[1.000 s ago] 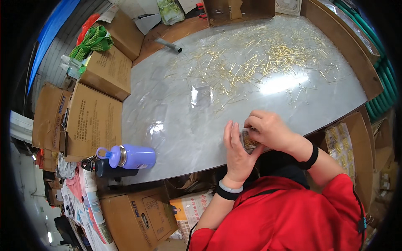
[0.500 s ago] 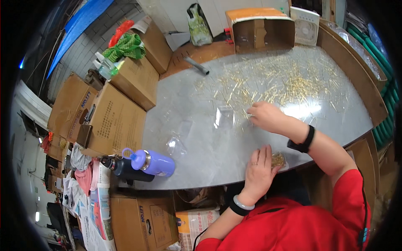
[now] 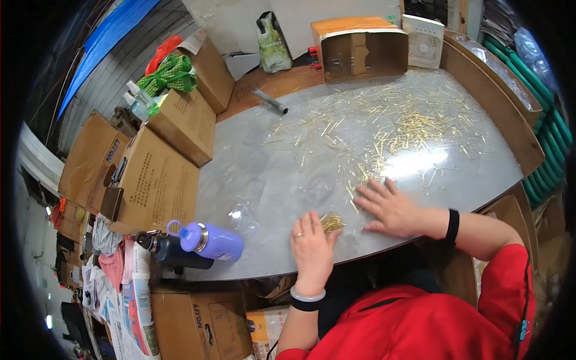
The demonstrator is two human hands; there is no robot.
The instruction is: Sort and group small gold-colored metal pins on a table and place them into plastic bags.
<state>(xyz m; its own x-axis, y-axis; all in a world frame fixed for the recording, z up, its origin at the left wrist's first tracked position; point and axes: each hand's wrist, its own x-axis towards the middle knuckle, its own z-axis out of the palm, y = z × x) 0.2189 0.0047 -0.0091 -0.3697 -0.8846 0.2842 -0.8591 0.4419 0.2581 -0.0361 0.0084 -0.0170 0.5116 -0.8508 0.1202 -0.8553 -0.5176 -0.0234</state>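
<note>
My left hand (image 3: 313, 249) is at the table's near edge, its fingers close together and the thumb apart, cupped round a small bundle of thin golden pins (image 3: 332, 222). The bundle shows between the fingers and the thumb; its underside is hidden. To the right, my right hand (image 3: 390, 209) is spread low over the table with nothing seen in it, slightly blurred. Just beyond its fingertips, many loose golden pins (image 3: 414, 129) lie scattered across the grey tabletop (image 3: 270, 180), thickest at the right.
A purple bottle (image 3: 221, 242) and a black bottle (image 3: 183, 251) lean at the near left edge, with clear plastic (image 3: 243, 219) beyond. A grey tube (image 3: 271, 102) lies farther back. Cardboard boxes (image 3: 159, 174) line the left; an orange-topped box (image 3: 363, 54) and white fan (image 3: 425, 42) stand behind.
My left hand and the golden bundle have moved left along the near edge. My right hand has come nearer, its fingers now spread. The clear plastic box at mid-table no longer shows.
</note>
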